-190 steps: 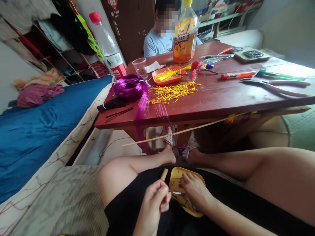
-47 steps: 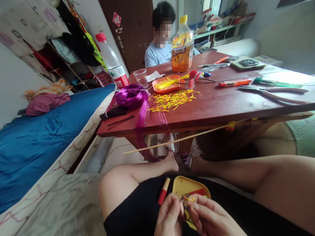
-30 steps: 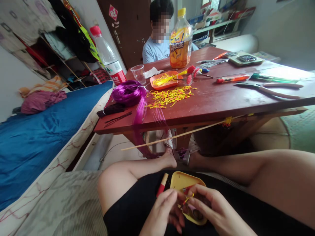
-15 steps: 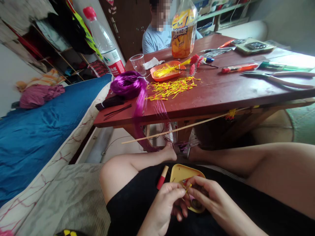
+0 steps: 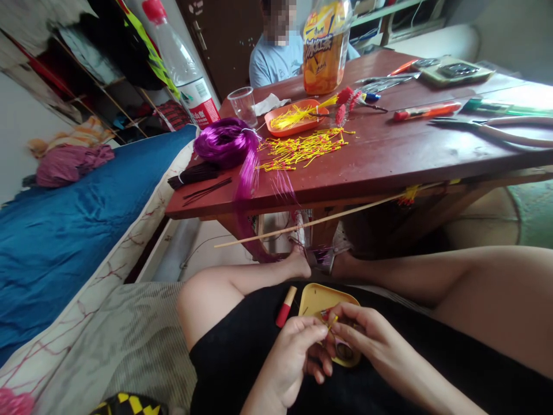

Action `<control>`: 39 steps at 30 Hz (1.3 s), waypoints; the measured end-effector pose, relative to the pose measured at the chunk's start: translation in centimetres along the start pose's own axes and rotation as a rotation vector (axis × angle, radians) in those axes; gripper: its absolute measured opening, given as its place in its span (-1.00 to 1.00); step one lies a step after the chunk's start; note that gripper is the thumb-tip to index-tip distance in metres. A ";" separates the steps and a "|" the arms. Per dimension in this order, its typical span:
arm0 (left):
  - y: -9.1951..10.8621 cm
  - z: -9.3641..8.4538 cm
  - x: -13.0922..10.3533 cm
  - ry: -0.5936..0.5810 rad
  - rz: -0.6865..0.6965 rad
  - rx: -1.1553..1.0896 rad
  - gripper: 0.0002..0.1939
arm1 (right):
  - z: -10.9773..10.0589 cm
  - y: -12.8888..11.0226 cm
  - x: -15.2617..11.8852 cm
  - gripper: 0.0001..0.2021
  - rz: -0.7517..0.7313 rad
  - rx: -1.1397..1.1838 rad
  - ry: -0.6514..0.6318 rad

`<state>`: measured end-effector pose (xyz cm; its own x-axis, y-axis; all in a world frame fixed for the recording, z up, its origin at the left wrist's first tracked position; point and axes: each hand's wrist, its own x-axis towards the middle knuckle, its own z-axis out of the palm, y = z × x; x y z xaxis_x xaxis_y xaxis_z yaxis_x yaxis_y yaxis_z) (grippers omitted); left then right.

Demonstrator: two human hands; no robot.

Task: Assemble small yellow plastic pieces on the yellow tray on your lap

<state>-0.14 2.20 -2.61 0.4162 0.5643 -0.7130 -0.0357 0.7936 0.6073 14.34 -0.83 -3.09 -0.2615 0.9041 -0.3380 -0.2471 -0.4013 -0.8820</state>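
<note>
Over my lap, my left hand (image 5: 298,351) and my right hand (image 5: 363,331) meet fingertip to fingertip. Both pinch a small yellow strand (image 5: 333,321) between thumbs and forefingers. Beneath them a yellow tray (image 5: 317,295) rests on the black cloth, partly hidden by my fingers, with scissors (image 5: 343,349) lying in it. A red tube with a tan cap (image 5: 286,308) lies just left of the tray.
The red-brown table (image 5: 367,155) ahead carries purple thread (image 5: 222,143), yellow strands (image 5: 302,148), an orange tray (image 5: 276,131), pliers (image 5: 484,127) and bottles. A thin stick (image 5: 302,226) juts along its front edge. A person (image 5: 274,63) sits behind it.
The view has shifted slightly. My hands stay together at the yellow strand, with only a small change in finger position; more of the scissors' handle shows.
</note>
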 end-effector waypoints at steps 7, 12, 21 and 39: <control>0.0 0.1 0.0 0.013 0.037 0.013 -0.79 | 0.1 -0.1 0.1 -0.72 0.030 0.025 0.033; 0.3 0.4 -0.2 0.034 0.083 0.085 -0.82 | 0.1 0.1 0.3 -0.65 0.060 0.050 0.071; 0.5 0.8 -0.5 0.057 0.129 0.141 -0.86 | 0.4 -0.1 0.2 -0.65 0.023 0.060 0.084; -0.3 0.3 0.2 0.268 0.327 0.447 -0.83 | 0.5 0.7 0.7 -0.69 0.007 -0.063 0.134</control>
<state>0.27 2.02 -2.86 0.2027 0.8459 -0.4933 0.2855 0.4309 0.8561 13.55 -0.52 -3.81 -0.1352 0.9143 -0.3817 -0.1855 -0.4018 -0.8967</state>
